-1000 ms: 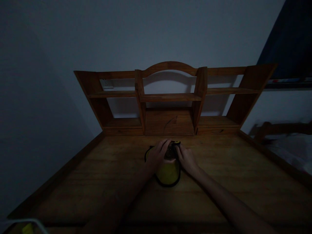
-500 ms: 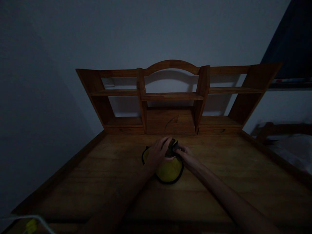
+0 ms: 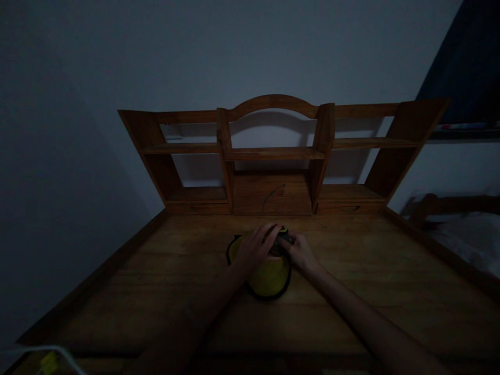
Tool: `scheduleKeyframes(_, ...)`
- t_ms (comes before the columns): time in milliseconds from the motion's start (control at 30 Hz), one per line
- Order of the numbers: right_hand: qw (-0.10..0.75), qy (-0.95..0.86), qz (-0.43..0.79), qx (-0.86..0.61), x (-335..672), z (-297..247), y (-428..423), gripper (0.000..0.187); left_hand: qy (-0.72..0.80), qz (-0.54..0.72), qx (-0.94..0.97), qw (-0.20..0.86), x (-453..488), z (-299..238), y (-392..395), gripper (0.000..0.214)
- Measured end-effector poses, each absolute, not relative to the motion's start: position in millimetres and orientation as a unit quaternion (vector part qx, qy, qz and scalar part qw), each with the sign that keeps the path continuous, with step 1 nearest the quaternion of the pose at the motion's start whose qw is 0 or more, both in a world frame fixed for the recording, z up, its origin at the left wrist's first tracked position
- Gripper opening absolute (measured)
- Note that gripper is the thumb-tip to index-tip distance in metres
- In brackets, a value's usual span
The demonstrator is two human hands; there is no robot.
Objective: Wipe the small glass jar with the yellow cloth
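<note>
A yellow cloth-like piece with black edging (image 3: 269, 281) lies on the wooden desk, partly under my hands. Over its far side is a small, dark, rounded object with a yellow mark (image 3: 279, 245); the dim light hides its kind. My left hand (image 3: 260, 242) curls round the object's left side, fingers over its top. From the right, my right hand (image 3: 300, 250) pinches the object's dark edge between thumb and fingers. Both hands hide much of it, and I cannot tell whether it is joined to the yellow piece.
A wooden shelf unit (image 3: 275, 153) stands along the back of the desk (image 3: 344, 291), against the wall. Low raised rims (image 3: 117, 255) run along the desk's sides. At the lower left are a white cable (image 3: 58, 348) and a yellow item (image 3: 49, 362). Bedding (image 3: 472, 239) shows at the right.
The dark object has tilted or turned slightly between my hands, and my left fingers lie further over its top. My right hand has shifted a little. The yellow piece stays about where it was.
</note>
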State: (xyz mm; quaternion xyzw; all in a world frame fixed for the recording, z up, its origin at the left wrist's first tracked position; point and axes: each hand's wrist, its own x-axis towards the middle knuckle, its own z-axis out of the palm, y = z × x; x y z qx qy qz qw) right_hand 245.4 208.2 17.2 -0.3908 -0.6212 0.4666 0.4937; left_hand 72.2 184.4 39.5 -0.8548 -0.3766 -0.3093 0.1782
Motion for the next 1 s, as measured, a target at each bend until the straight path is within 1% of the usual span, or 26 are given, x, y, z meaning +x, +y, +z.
scheduleKeyframes(100, 0.479, -0.669, 0.372, -0.43, 248.1, 24.2, 201.9, 0.032, -0.38, -0.33, -0.849, 0.16, 72.9, 38.4, 184.5, 0.072)
scheduleKeyframes(233, 0.411, -0.757, 0.221, -0.457, 255.5, 33.0, 196.4, 0.032, -0.382, -0.342, -0.847, 0.14, 73.6, 38.3, 182.6, 0.075)
scheduleKeyframes(333, 0.379, -0.784, 0.183, -0.457, 257.8, 36.8, 194.8, 0.033, -0.382, -0.356, -0.842, 0.136, 74.2, 38.8, 182.1, 0.077)
scheduleKeyframes(433, 0.404, -0.765, 0.216, -0.452, 255.0, 36.3, 195.2, 0.034, -0.386, -0.364, -0.838, 0.129, 74.5, 39.7, 182.4, 0.076)
scheduleKeyframes(533, 0.449, -0.725, 0.29, -0.435, 250.6, 32.2, 197.3, 0.035, -0.397, -0.367, -0.833, 0.117, 74.3, 41.6, 182.4, 0.077)
scheduleKeyframes(633, 0.474, -0.695, 0.346, -0.416, 248.4, 27.3, 200.3, 0.032, -0.399, -0.364, -0.834, 0.112, 73.7, 43.5, 181.9, 0.078)
scheduleKeyframes(800, 0.481, -0.676, 0.385, -0.405, 250.5, 26.1, 203.3, 0.029, -0.391, -0.359, -0.84, 0.113, 72.9, 43.9, 182.5, 0.079)
scheduleKeyframes(1000, 0.481, -0.666, 0.409, -0.398, 251.2, 29.2, 203.5, 0.029, -0.391, -0.366, -0.836, 0.117, 72.4, 41.3, 184.3, 0.079)
